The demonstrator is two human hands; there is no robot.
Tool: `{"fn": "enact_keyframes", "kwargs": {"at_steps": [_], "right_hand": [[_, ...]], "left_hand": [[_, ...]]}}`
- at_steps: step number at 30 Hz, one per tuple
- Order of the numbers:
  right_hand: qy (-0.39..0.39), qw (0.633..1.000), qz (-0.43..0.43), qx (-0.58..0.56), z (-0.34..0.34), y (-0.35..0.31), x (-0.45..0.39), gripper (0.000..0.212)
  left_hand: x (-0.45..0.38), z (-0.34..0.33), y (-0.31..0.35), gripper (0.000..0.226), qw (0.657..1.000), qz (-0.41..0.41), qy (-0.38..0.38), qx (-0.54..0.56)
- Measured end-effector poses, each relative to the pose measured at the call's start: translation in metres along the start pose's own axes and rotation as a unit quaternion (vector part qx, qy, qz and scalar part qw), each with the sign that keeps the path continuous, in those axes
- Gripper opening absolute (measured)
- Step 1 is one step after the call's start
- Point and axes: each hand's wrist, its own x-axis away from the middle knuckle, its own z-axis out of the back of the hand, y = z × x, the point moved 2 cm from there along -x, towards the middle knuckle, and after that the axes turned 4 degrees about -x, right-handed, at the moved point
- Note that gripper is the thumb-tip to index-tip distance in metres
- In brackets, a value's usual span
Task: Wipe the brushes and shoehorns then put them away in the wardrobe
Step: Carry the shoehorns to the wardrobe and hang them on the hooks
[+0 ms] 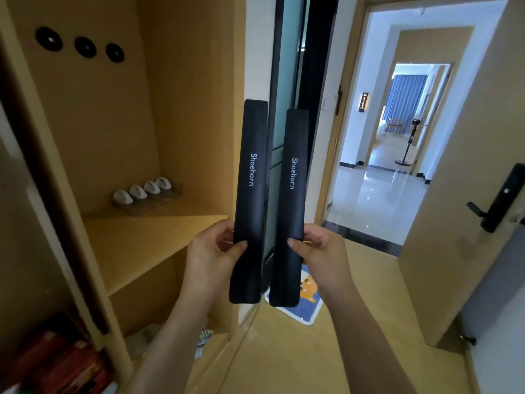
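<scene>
Two long black shoehorns, each printed "Shoehorn" in white, stand upright side by side in front of me. My left hand [211, 251] grips the left shoehorn [251, 177] near its lower third, thumb across the front. My right hand [318, 248] grips the right shoehorn [292, 189] at the same height. The two shoehorns are apart, with a narrow gap between them. The open wooden wardrobe [119, 137] is to my left, its shelf [136, 240] just beside my left hand. No brushes are clearly visible.
Several white slippers [143, 191] sit in a tray at the shelf's back. Three black round hooks [82, 46] are on the wardrobe wall. Red items [56, 362] fill the lower left compartment. A patterned mat [304, 300] lies on the floor. An open door [468, 194] with a black lock stands right.
</scene>
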Motion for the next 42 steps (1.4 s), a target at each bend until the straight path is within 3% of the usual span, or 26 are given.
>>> {"fn": "enact_keyframes", "kwargs": {"at_steps": [10, 17, 27, 42], "right_hand": [[-0.159, 0.987, 0.014, -0.026, -0.079, 0.069, -0.181, 0.024], [-0.250, 0.966, 0.009, -0.064, -0.135, 0.083, -0.301, 0.023], [-0.376, 0.917, 0.036, -0.125, -0.244, 0.101, -0.360, 0.032], [-0.397, 0.903, 0.004, -0.164, -0.445, 0.067, -0.446, 0.022]], "left_hand": [[-0.126, -0.003, -0.073, 0.027, 0.989, 0.064, 0.117, -0.067], [-0.207, 0.003, -0.086, 0.020, 0.967, 0.100, 0.217, -0.091], [-0.249, 0.052, -0.127, 0.021, 0.929, 0.155, 0.305, -0.140], [-0.362, 0.212, -0.185, 0.026, 0.901, 0.095, 0.391, -0.159]]}}
